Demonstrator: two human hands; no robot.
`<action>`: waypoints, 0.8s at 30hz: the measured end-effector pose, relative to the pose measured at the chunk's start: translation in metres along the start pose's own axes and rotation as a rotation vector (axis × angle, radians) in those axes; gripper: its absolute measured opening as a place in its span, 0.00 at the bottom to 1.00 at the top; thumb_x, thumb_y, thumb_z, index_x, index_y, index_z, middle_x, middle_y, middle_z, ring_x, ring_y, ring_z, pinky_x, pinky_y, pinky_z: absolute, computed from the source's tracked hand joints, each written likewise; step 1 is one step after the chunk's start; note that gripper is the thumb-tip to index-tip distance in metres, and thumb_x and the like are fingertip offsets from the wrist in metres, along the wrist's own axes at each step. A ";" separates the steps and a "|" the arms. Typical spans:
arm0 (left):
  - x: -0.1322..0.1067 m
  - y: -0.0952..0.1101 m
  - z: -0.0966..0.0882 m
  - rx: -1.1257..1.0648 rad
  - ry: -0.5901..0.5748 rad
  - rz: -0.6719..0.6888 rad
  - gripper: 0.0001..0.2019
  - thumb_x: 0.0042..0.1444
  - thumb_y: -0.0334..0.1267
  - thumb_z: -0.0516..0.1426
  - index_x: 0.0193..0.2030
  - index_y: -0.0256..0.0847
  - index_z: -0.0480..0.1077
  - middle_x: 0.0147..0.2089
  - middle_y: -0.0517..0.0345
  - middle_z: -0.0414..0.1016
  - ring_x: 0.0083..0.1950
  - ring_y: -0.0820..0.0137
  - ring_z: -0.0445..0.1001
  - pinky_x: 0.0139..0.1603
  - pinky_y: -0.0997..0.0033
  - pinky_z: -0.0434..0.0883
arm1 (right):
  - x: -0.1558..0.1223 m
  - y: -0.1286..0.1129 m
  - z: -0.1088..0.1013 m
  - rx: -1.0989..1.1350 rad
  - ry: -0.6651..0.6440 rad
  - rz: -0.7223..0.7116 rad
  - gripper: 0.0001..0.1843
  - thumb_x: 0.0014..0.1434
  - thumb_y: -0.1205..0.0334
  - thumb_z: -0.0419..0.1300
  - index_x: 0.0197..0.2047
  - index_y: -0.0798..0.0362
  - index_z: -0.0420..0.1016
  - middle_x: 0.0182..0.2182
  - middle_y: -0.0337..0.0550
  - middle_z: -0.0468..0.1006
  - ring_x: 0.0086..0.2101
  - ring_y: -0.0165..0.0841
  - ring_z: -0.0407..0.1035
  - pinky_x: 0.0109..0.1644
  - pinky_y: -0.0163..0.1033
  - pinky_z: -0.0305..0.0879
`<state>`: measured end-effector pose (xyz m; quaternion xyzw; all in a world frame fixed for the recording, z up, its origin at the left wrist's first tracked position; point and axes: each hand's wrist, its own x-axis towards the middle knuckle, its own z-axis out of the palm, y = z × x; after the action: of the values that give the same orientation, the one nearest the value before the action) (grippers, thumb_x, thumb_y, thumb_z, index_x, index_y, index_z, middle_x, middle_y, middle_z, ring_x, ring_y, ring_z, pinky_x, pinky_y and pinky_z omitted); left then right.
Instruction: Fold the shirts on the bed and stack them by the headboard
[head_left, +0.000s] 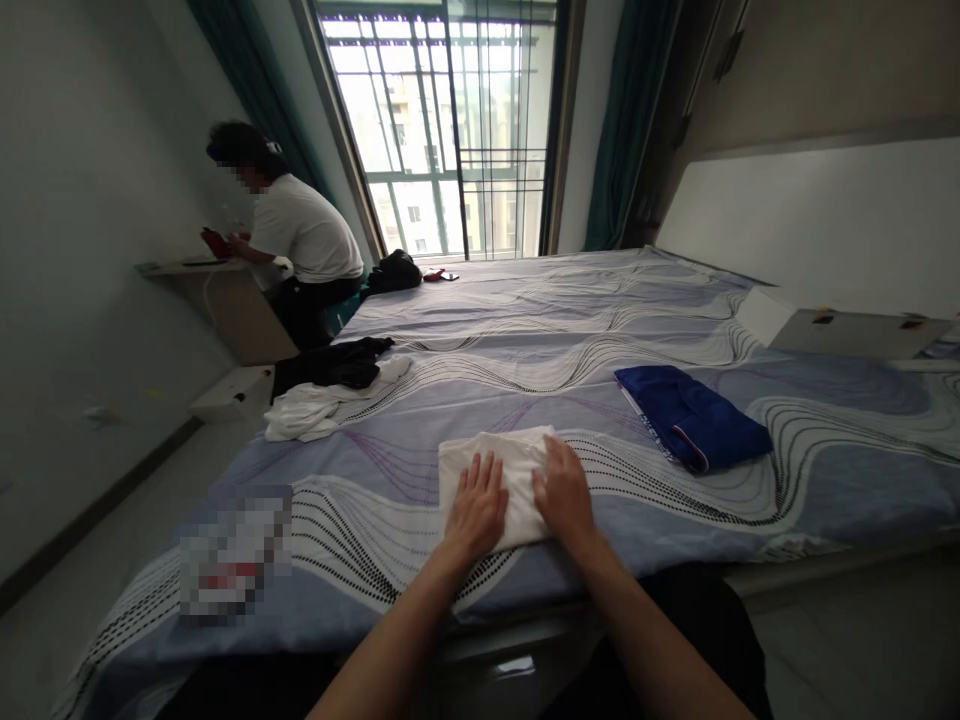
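A white garment, folded into a compact rectangle, lies on the bed in front of me. My left hand rests flat on its left part with the fingers stretched out. On its right edge lies my right hand, fingers extended over the cloth, some of them partly hidden. Neither hand grips the fabric. To the right of the garment is a folded blue garment with a thin red and white trim line, apart from both hands.
A patterned sheet covers the bed. Loose white clothing and black clothing lie at its left edge. A white box stands at the right. Beyond the bed's far left, a person sits at a small desk.
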<state>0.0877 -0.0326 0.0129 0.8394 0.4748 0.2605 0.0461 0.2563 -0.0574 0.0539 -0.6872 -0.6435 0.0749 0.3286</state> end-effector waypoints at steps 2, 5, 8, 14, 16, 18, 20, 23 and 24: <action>0.003 -0.002 0.015 0.063 -0.067 -0.011 0.30 0.66 0.41 0.48 0.75 0.41 0.52 0.76 0.43 0.53 0.77 0.48 0.44 0.72 0.37 0.51 | 0.000 -0.019 0.017 0.009 -0.122 -0.178 0.31 0.65 0.62 0.52 0.70 0.58 0.61 0.68 0.56 0.61 0.70 0.46 0.47 0.73 0.54 0.39; 0.002 -0.007 0.019 0.130 -0.159 -0.025 0.34 0.65 0.43 0.51 0.76 0.45 0.47 0.78 0.47 0.48 0.78 0.47 0.42 0.73 0.37 0.47 | 0.008 -0.035 0.043 -0.053 -0.298 -0.216 0.30 0.69 0.54 0.50 0.72 0.50 0.59 0.71 0.48 0.58 0.71 0.47 0.43 0.72 0.61 0.29; 0.004 -0.013 0.009 0.189 -0.235 -0.064 0.33 0.66 0.42 0.48 0.76 0.47 0.45 0.78 0.52 0.46 0.78 0.51 0.41 0.74 0.39 0.45 | 0.022 -0.033 0.058 -0.158 -0.336 -0.149 0.31 0.71 0.47 0.46 0.73 0.44 0.56 0.73 0.43 0.53 0.71 0.45 0.41 0.72 0.62 0.26; 0.021 -0.030 -0.006 0.233 -0.221 -0.169 0.27 0.69 0.47 0.41 0.74 0.52 0.54 0.78 0.58 0.47 0.78 0.57 0.45 0.75 0.45 0.45 | 0.051 -0.013 0.060 -0.340 -0.325 -0.075 0.33 0.72 0.45 0.39 0.74 0.46 0.52 0.73 0.46 0.52 0.71 0.47 0.42 0.71 0.64 0.24; 0.025 -0.037 -0.008 0.230 -0.209 -0.223 0.28 0.69 0.48 0.41 0.74 0.51 0.53 0.78 0.56 0.49 0.77 0.56 0.46 0.75 0.43 0.46 | 0.055 -0.009 0.059 -0.375 -0.323 -0.038 0.33 0.71 0.45 0.40 0.75 0.47 0.52 0.73 0.47 0.52 0.71 0.47 0.42 0.71 0.64 0.25; 0.027 -0.046 -0.011 0.224 -0.210 -0.274 0.28 0.69 0.48 0.42 0.75 0.50 0.52 0.77 0.55 0.50 0.77 0.54 0.47 0.74 0.41 0.47 | 0.054 -0.005 0.058 -0.396 -0.302 0.002 0.33 0.71 0.46 0.41 0.75 0.48 0.52 0.73 0.47 0.51 0.71 0.47 0.41 0.70 0.65 0.27; 0.028 -0.056 -0.014 0.213 -0.208 -0.308 0.28 0.69 0.47 0.42 0.74 0.50 0.53 0.77 0.56 0.51 0.77 0.53 0.48 0.73 0.40 0.49 | 0.049 -0.002 0.057 -0.409 -0.264 0.041 0.33 0.71 0.46 0.42 0.74 0.48 0.52 0.73 0.46 0.50 0.71 0.47 0.40 0.70 0.64 0.30; 0.030 -0.071 -0.019 0.186 -0.212 -0.312 0.28 0.69 0.46 0.42 0.74 0.49 0.54 0.77 0.55 0.52 0.77 0.55 0.48 0.74 0.43 0.49 | 0.036 0.005 0.053 -0.421 -0.218 0.086 0.34 0.69 0.46 0.45 0.75 0.47 0.53 0.74 0.44 0.48 0.71 0.50 0.38 0.70 0.62 0.37; 0.031 -0.075 -0.020 0.177 -0.215 -0.311 0.28 0.69 0.46 0.42 0.74 0.49 0.54 0.77 0.55 0.52 0.77 0.56 0.48 0.74 0.43 0.49 | 0.032 0.009 0.051 -0.425 -0.211 0.096 0.35 0.69 0.46 0.46 0.75 0.46 0.52 0.74 0.43 0.46 0.71 0.51 0.39 0.70 0.60 0.38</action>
<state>0.0331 0.0299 0.0177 0.7797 0.6121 0.1165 0.0621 0.2419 -0.0090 0.0196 -0.7591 -0.6422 0.0248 0.1037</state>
